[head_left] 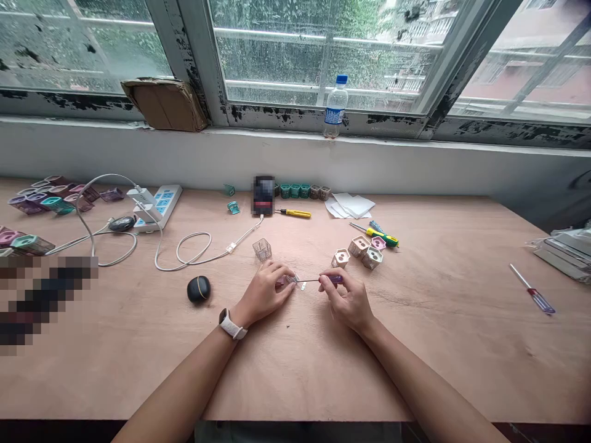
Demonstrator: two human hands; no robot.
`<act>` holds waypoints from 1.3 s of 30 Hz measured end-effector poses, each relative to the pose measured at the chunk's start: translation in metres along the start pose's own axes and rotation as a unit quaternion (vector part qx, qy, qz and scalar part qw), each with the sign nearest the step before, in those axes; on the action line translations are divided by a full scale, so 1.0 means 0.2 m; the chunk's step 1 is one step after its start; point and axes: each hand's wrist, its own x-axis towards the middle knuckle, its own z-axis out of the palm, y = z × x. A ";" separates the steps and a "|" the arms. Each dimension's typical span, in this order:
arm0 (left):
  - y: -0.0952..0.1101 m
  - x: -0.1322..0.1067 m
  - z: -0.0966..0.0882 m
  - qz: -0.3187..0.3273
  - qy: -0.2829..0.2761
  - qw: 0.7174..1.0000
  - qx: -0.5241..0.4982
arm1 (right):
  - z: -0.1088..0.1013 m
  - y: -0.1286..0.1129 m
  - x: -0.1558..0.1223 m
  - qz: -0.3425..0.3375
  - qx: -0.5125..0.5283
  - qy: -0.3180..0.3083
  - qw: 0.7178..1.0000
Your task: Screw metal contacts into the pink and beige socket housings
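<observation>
My left hand (269, 288) is closed around a small clear plastic piece (287, 280), low over the table; the fingers cover most of it. A screwdriver (336, 279) with a purple handle lies level in my right hand (349, 300), its thin shaft pointing left. The tip meets the clear piece at my left fingertips. Just below the shaft is a small pale metal strip (303, 286). Beyond my left hand stands a clear, open-frame plastic holder (262, 249). Several small hexagonal boxes, among them a beige one (340, 258), sit beyond my right hand.
A black case (198, 289) lies left of my left wrist. At the back are a phone (263, 195) on a white cable, a yellow-handled screwdriver (295, 213) and white paper (349, 205). A power strip (159, 208) stands left; another screwdriver (533, 290) lies far right.
</observation>
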 end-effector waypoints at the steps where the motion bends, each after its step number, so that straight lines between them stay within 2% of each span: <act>1: 0.00 0.00 0.00 0.000 -0.001 1.000 -0.001 | 0.00 0.00 0.00 -0.002 -0.002 0.000 1.000; 8: 0.00 0.00 0.00 -0.001 -0.003 1.000 -0.006 | 0.00 -0.01 0.01 -0.008 0.001 0.011 1.000; 19: 0.00 0.00 0.00 0.001 0.001 1.000 -0.004 | 0.02 0.00 0.00 0.024 0.020 -0.010 0.999; 30: 0.00 0.00 0.00 -0.004 -0.001 1.000 -0.011 | 0.02 0.00 0.00 0.004 0.015 -0.026 1.000; 39: -0.01 0.00 0.00 -0.003 -0.001 1.000 -0.017 | 0.01 0.00 0.00 -0.007 0.002 -0.014 1.000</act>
